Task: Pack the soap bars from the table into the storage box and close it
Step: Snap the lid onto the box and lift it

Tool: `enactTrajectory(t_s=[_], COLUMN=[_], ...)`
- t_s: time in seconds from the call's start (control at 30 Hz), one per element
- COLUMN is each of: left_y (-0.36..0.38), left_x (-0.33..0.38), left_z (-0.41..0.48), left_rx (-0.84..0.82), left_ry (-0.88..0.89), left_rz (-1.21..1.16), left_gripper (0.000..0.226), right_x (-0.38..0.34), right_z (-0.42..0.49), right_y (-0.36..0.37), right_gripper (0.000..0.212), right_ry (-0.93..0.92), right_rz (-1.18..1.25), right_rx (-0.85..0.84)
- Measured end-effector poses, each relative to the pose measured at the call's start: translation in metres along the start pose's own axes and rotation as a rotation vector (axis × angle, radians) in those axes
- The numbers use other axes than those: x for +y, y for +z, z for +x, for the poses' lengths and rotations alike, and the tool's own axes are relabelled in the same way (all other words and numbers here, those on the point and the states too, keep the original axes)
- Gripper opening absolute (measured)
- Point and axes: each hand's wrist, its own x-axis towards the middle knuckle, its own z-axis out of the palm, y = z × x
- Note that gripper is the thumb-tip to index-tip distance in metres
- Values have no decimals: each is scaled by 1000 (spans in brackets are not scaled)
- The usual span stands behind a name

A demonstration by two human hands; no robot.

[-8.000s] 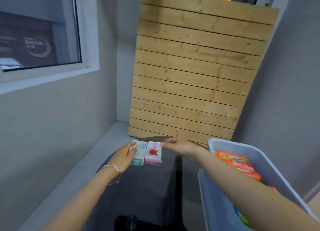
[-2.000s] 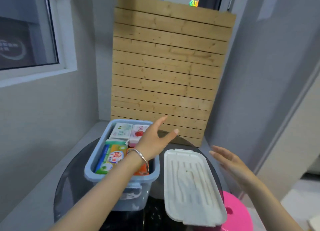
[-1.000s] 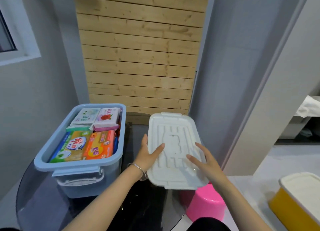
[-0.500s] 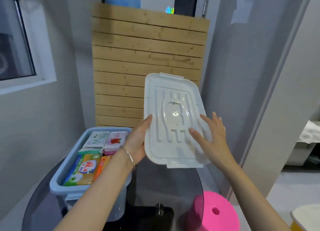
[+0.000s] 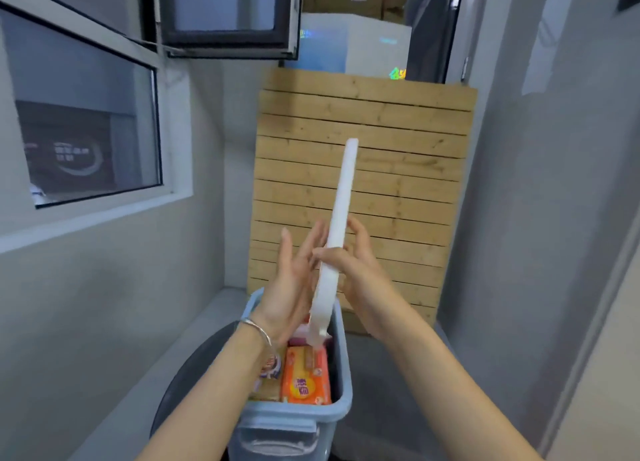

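Left hand (image 5: pixel 294 280): I see it at frame centre, fingers straight and together, palm flat against the lid's left face. A bracelet (image 5: pixel 256 329) sits on the wrist.
Right hand (image 5: pixel 360 270): just right of the left hand, thumb hooked over the lid's near edge and fingers on its right face, so I read this one as clamped on the lid.
Lid (image 5: pixel 341 218): white, held edge-on to me between the two hands. Its long axis runs almost upright, from lower centre up toward the upper middle and leaning slightly right.
Box (image 5: pixel 341 356): blue, open, directly below the hands at lower centre. Its long axis runs away from me.
Soap bars (image 5: pixel 304 381): packed inside the box, an orange pack nearest me. I see none on the counter (image 5: pixel 194 374).
Key relation: the lid's lower end hangs just over the box's far half. Both hands are equally near, one on each face.
Next move, my judgement: tip the lid flat, line its long axis up with the box's, then lower and press it on.
Risk: I think it could go on skewed and not seat.
Background: a wooden panel (image 5: pixel 363 183) behind, a window (image 5: pixel 86 131) at upper left.
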Motion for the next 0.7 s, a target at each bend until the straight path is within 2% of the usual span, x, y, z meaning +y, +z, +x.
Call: enactTrajectory(t_s=[0.17, 0.3, 0.4, 0.47, 0.53, 0.6, 0.7], left_y=[-35, -79, -109, -120, -126, -126, -125], left_x=[16, 16, 10, 2, -8, -18, -33], left_z=[-5, -8, -15, -20, -27, -33, -36], left_rx=[81, 396, 534, 586, 574, 581, 578], left_ry=[53, 165, 19, -151, -270, -298, -293], left_rz=[338, 533, 472, 342, 266, 183, 79], left_gripper=[56, 46, 58, 62, 42, 25, 19], right_x=[8, 27, 45, 59, 73, 87, 103], right_z=[12, 13, 11, 9, 5, 3, -1], right_y=[12, 8, -3, -9, -11, -12, -13], right_gripper=[57, 48, 36, 34, 38, 40, 39], right_ry=[87, 247, 270, 303, 352, 368, 355], right_rz=[372, 590, 647, 644, 610, 476, 160], right_rx=[51, 46, 35, 56, 64, 91, 212])
